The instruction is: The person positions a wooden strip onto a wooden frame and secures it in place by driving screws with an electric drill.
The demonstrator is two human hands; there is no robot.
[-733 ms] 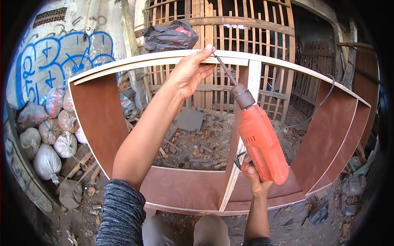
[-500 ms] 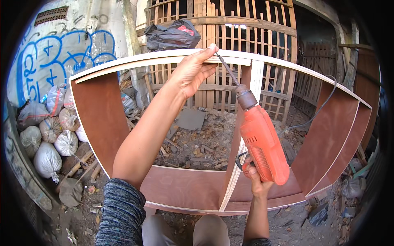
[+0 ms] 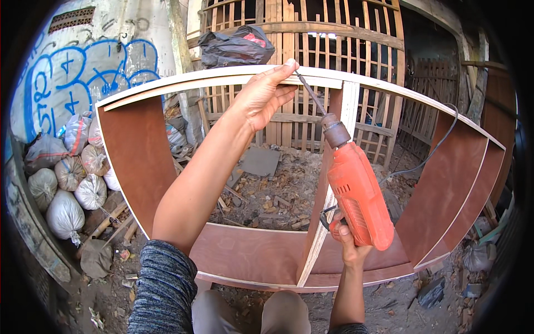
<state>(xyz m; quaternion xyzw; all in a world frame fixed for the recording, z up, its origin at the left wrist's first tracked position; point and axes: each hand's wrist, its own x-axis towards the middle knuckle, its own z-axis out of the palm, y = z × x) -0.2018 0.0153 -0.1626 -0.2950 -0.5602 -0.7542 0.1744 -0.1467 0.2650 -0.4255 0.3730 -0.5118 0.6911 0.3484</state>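
Observation:
A large plywood cabinet frame [image 3: 245,245] with brown inner panels and pale raw edges stands before me, split by an upright divider [image 3: 315,245]. At its far edge, my left hand [image 3: 266,97] grips the layered rail [image 3: 222,79], thumb on top and fingers curled beneath. My right hand [image 3: 350,247] is wrapped round the rear handle of an orange-red power drill [image 3: 357,189], partly hidden behind its body. The drill tilts up and to the left. Its long dark bit [image 3: 312,96] reaches the rail beside my left thumb; whether the tip touches the wood I cannot tell.
The drill's cord [image 3: 431,153] loops over the frame's right part. Several tied sacks [image 3: 65,217] are piled at the left by a painted wall [image 3: 111,55]. Behind stand a slatted wooden gate [image 3: 311,28] and a black plastic bag [image 3: 236,47]. Wood scraps and rubble litter the ground.
The whole view has shifted very slightly. Both hands and the drill keep nearly the same place against the frame.

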